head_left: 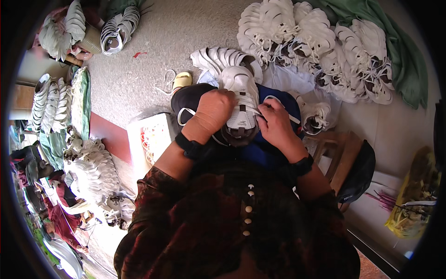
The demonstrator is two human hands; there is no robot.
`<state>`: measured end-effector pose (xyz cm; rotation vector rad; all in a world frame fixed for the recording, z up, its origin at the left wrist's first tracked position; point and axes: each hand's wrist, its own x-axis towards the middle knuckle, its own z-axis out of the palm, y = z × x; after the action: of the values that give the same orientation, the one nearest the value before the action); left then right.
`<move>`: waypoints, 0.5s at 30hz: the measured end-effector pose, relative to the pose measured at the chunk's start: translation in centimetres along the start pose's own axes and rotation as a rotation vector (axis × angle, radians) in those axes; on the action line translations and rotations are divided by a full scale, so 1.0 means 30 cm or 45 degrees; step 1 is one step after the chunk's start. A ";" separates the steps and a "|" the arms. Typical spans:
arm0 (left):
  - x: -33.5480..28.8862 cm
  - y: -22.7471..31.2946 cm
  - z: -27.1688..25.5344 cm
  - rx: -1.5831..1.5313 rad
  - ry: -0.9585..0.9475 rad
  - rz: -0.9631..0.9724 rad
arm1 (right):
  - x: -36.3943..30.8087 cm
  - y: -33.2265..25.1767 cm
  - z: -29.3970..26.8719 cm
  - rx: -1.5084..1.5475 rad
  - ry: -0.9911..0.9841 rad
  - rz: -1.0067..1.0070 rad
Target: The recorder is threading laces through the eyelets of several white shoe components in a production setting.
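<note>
The floor (151, 35) is rough, matt and concrete-like. The shoe (242, 106) shows matt mesh with smooth panels, its laces (248, 98) woven cloth. Toward the floor's far right corner, the green sheet (405, 60) looks like matt, creased cloth. The stool (344, 156) is smooth wood; the yellow bag (409, 207), thin, glossy plastic. The shirt (200, 209) is matt cloth, its buttons (248, 209) smooth and glossy.
</note>
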<state>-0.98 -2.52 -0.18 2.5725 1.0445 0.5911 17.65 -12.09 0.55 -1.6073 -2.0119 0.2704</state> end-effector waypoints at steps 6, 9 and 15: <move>0.053 0.049 -0.011 0.326 -0.192 0.093 | -0.018 0.014 0.010 0.071 0.080 0.000; 0.049 0.028 0.001 0.373 -0.269 0.015 | -0.011 0.035 0.017 0.243 0.008 0.110; -0.044 0.021 -0.027 -0.113 0.021 -0.009 | 0.028 0.034 0.040 0.551 0.027 0.189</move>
<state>-1.85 -3.80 0.43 2.4903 1.0090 0.6431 17.74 -10.82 -0.69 -1.4696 -1.6732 0.6901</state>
